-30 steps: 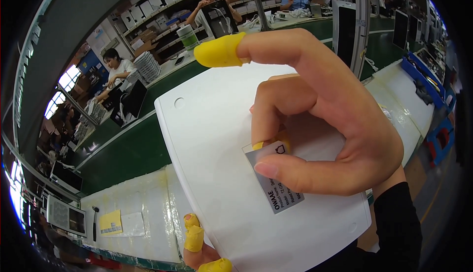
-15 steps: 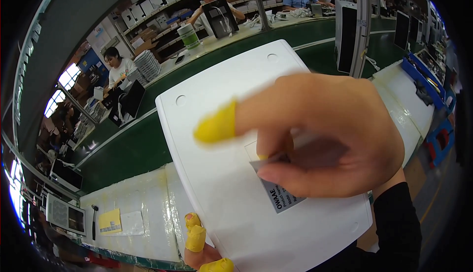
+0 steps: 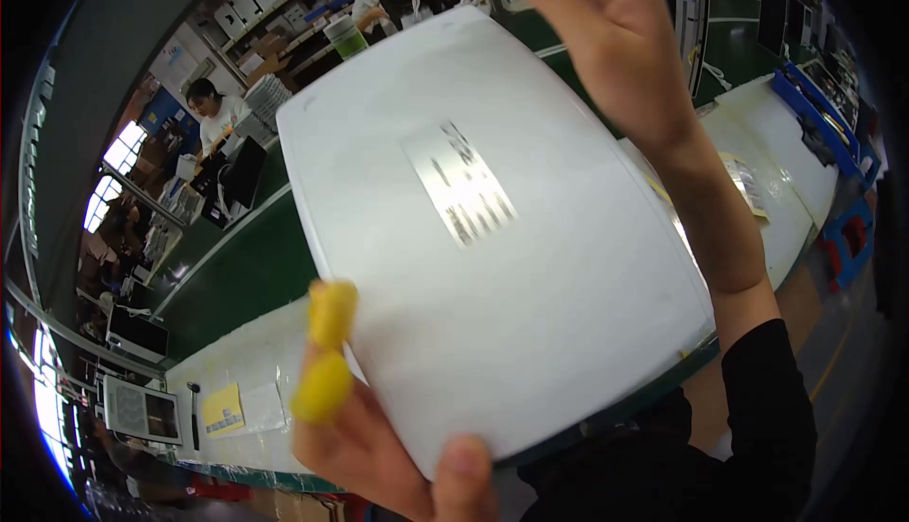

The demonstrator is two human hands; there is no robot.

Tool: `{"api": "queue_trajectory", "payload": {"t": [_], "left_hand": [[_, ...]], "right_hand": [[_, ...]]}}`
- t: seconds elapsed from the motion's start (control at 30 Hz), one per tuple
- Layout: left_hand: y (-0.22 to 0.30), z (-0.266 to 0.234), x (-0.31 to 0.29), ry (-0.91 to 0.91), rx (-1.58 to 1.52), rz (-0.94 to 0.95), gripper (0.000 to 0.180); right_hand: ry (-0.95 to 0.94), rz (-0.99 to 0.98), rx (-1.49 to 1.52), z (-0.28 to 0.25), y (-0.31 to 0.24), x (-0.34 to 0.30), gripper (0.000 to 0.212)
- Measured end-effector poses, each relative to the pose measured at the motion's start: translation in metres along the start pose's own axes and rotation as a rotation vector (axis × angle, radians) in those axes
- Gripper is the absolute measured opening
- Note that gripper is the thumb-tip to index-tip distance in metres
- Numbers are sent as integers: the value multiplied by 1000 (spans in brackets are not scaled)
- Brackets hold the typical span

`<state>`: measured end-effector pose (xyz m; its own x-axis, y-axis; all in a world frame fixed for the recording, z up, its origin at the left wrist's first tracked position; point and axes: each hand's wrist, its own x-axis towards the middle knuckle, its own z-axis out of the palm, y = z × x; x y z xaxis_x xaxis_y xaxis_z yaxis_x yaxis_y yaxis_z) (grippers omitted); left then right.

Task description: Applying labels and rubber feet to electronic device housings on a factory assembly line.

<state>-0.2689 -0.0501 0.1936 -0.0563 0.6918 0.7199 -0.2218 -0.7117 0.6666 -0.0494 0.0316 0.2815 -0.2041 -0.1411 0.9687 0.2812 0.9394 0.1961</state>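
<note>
A white rectangular appliance casing with rounded corners point(image 3: 426, 323) is held up tilted in front of me. My left hand point(image 3: 365, 437) grips its lower left corner, thumb on the near edge and fingers with yellow finger cots along the left side. A silver printed label point(image 3: 461, 184) lies on the casing's face, shiny with reflected light. My right hand point(image 3: 611, 39) is raised over the far right edge, apart from the label. The top of the picture cuts off most of its fingers, so their grip is hidden; a yellow finger cot shows there.
A green conveyor belt point(image 3: 241, 271) runs beyond the casing. On the white bench lie a yellow sheet point(image 3: 224, 410), a black-handled tool point(image 3: 194, 418) and a white-framed unit point(image 3: 142, 410). A blue tray point(image 3: 824, 115) sits at right. Co-workers point(image 3: 218, 115) handle black panels opposite.
My right hand has let go of the label and risen away toward the top. The label, earlier under my fingers, is now fully exposed. My left hand has shifted, and the casing's tilt has changed.
</note>
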Motion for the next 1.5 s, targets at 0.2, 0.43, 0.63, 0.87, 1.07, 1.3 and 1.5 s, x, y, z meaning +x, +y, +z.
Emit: {"api": "queue_trajectory", "payload": {"t": [0.2,0.43,0.63,0.87,1.07,1.3,1.5], "left_hand": [[-28,-12,71,-4,31,-17,63],[-57,-9,74,-45,324,289,54],[-60,-41,40,222,765,731,39],[-71,-64,-74,-603,571,95,44],[-115,-67,-140,-707,664,-366,50],[-109,-58,-170,-760,720,-185,48],[-105,-54,-152,-851,661,-316,52]], "right_hand": [[3,446,-497,-4,-74,-102,37],[-549,1132,-113,21,-172,-208,26],[-709,1089,-82,56,-211,-246,42],[-775,1015,-97,55,-209,-252,47],[-816,997,-79,58,-203,-253,40],[-631,1065,-50,37,-193,-235,36],[-355,763,-145,-9,-142,-129,28]]}}
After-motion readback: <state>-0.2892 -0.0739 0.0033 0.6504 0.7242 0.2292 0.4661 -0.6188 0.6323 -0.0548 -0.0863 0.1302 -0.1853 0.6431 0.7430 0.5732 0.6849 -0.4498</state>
